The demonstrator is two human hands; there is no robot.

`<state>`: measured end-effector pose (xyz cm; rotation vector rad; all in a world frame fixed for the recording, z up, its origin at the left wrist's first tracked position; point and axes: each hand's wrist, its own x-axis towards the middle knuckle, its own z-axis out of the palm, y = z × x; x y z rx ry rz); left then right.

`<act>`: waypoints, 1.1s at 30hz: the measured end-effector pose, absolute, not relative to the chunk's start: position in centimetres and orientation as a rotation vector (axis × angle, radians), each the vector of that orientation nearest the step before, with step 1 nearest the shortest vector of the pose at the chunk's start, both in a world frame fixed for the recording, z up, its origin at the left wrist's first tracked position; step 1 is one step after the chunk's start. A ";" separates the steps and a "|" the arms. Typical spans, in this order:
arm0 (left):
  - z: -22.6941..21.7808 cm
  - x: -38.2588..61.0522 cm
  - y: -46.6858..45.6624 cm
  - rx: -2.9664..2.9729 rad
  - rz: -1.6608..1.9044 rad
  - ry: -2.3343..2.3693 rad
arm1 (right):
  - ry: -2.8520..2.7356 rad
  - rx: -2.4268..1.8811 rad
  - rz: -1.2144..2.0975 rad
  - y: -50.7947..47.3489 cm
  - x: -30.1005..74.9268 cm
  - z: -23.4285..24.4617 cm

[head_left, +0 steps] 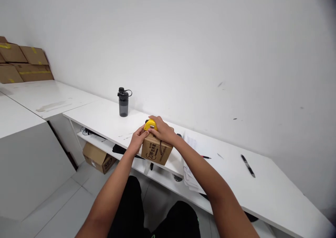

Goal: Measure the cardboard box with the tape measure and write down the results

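A small brown cardboard box [156, 152] with dark printing and a strap-like handle stands at the front edge of the white shelf top. Over its top, my right hand [163, 130] is closed round a yellow tape measure [150, 125], fingers across the top and thumb below. My left hand [138, 140] is at the box's upper left edge, its fingers closed together against the left side of the tape measure. Whether those fingers pinch the tape's end or the box's edge cannot be made out. No drawn-out blade is plainly visible.
A dark bottle [123, 103] stands behind and left of the box. Papers [193, 175], a red-and-black pen [206, 157] and a black marker [247, 166] lie to the right. An open carton [96, 155] is below, and stacked boxes [31, 64] stand far left.
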<state>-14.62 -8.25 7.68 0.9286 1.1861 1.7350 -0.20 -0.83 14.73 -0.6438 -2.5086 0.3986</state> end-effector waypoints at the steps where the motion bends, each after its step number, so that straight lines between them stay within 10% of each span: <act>1: 7.8 -14.6 -8.3 0.924 1.730 1.194 | -2.513 -0.626 0.404 -0.7 -0.1 15.0; 33: 8.3 -14.5 -7.6 0.921 1.678 1.280 | -2.374 -0.975 0.539 -2.4 9.1 15.2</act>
